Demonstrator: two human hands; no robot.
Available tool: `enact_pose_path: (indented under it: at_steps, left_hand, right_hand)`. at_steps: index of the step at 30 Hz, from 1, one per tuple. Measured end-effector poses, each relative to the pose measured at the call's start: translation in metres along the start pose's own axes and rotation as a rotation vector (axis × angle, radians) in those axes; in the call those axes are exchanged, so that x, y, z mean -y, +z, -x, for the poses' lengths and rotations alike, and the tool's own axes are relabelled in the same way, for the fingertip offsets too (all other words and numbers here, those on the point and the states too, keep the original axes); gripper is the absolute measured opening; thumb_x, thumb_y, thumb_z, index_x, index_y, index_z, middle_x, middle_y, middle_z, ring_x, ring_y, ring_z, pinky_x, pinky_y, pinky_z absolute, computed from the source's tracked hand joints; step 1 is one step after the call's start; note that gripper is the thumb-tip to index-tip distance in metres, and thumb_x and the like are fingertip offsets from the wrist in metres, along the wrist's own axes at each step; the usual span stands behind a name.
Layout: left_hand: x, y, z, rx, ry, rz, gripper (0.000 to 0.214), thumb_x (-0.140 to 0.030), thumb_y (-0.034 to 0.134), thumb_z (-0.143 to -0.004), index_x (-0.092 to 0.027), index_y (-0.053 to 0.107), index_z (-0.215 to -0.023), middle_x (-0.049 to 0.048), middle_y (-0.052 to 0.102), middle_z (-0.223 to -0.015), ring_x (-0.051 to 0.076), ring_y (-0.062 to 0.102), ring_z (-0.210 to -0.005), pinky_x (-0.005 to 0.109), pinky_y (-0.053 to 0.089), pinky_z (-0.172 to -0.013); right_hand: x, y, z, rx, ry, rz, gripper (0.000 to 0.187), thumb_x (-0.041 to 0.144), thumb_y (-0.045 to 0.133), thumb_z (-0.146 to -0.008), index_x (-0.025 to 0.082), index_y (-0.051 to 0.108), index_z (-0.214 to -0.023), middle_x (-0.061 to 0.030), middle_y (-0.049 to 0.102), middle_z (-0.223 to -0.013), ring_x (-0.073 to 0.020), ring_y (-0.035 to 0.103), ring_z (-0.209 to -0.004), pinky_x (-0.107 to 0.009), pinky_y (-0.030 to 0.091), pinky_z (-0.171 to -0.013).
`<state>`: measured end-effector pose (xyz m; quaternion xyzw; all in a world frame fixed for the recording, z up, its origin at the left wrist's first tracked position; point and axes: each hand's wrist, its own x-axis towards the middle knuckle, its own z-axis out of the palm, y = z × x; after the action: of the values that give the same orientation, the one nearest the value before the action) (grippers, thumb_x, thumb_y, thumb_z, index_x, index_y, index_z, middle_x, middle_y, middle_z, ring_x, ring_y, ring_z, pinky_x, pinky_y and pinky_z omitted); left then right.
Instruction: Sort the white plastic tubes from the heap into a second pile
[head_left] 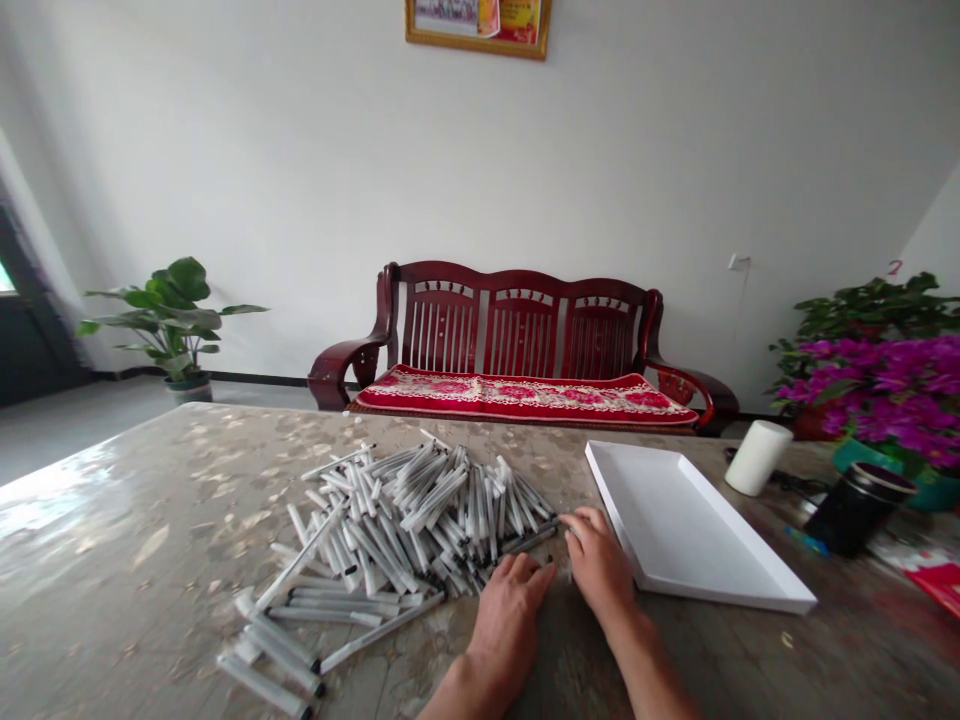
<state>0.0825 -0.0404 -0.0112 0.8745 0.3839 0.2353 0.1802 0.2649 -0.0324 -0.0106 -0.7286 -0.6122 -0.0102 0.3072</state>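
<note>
A big heap of white pens [405, 515] with dark tips lies on the marbled table [150, 540]. My left hand [510, 605] rests on the table at the heap's near right edge, fingers together and curled toward the pens. My right hand [596, 560] lies just right of it, its fingertips touching a dark-tipped pen [536, 535] at the heap's right side. Whether either hand grips a pen is hidden by the fingers.
A shallow white tray [690, 535] lies right of my hands. Beyond it stand a white cylinder [757, 457], a black cup [859, 505] and purple flowers [885, 385]. A red wooden bench [517, 350] and a potted plant [172, 320] stand behind the table.
</note>
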Motion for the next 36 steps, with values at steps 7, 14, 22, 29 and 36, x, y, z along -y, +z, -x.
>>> enact_pose_path:
  at_steps: [7, 14, 22, 29, 36]
  left_hand:
    - [0.008, -0.003, 0.006, -0.001, 0.047, -0.166, 0.02, -0.018, 0.053, -0.094, -0.023, 0.073, -0.095, 0.0071, 0.066, -0.101, 0.022, 0.057, -0.097, 0.032, 0.048, -0.087]
    - [0.007, -0.005, 0.006, 0.057, -0.007, -0.176, 0.022, -0.019, 0.05, -0.095, -0.02, 0.071, -0.098, 0.0084, 0.066, -0.102, 0.023, 0.056, -0.099, 0.034, 0.046, -0.09]
    - [0.009, 0.0, 0.008, 0.013, 0.04, -0.061, 0.03, -0.015, 0.047, -0.091, -0.023, 0.073, -0.105, 0.0091, 0.068, -0.105, 0.023, 0.058, -0.102, 0.034, 0.046, -0.095]
    - [0.009, -0.004, -0.002, -0.154, -0.177, 0.465, 0.042, -0.023, 0.049, -0.087, -0.022, 0.066, -0.125, 0.0094, 0.069, -0.124, 0.023, 0.063, -0.112, 0.036, 0.048, -0.101]
    - [0.005, -0.003, -0.017, -0.38, -0.51, 1.42, 0.057, -0.063, 0.08, -0.062, -0.013, 0.072, -0.091, 0.0088, 0.075, -0.079, 0.023, 0.071, -0.076, 0.032, 0.056, -0.068]
  right_hand:
    - [0.011, 0.002, -0.004, 0.134, -0.119, 0.045, 0.026, 0.015, 0.055, -0.086, 0.027, 0.073, -0.102, -0.0044, 0.068, -0.107, -0.0215, 0.062, -0.105, -0.03, 0.046, -0.089]
    - [0.005, -0.005, -0.002, 0.125, -0.184, 0.174, 0.017, 0.015, 0.061, -0.086, 0.025, 0.067, -0.098, -0.0053, 0.066, -0.101, -0.0247, 0.06, -0.104, -0.034, 0.044, -0.091]
    - [-0.012, -0.02, -0.004, 0.082, -0.148, -0.03, 0.009, 0.019, 0.058, -0.085, 0.025, 0.064, -0.087, -0.0036, 0.069, -0.095, -0.0233, 0.061, -0.097, -0.034, 0.043, -0.086]
    - [0.008, -0.025, 0.003, 0.126, 0.062, -0.665, 0.028, 0.048, 0.054, -0.087, 0.023, 0.066, -0.089, -0.0029, 0.068, -0.082, -0.022, 0.064, -0.08, -0.031, 0.048, -0.073]
    - [0.039, -0.017, 0.017, 0.333, 0.129, -0.883, 0.045, 0.067, 0.058, -0.082, 0.023, 0.065, -0.087, 0.0003, 0.06, -0.07, -0.0161, 0.053, -0.06, -0.026, 0.039, -0.051]
